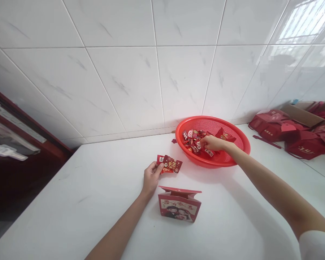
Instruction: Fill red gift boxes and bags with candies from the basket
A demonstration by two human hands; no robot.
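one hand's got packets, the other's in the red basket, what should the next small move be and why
Probably pinch one of the small packets with the right hand and lift it out: its fingers are down among them in the red basket, while the left hand holds red packets near the open box.

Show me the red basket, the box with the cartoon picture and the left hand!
Basket [209, 126]: head view, on its far inner wall.
Box [179, 209]: head view, on its printed front.
Left hand [152, 176]: head view, on its back.
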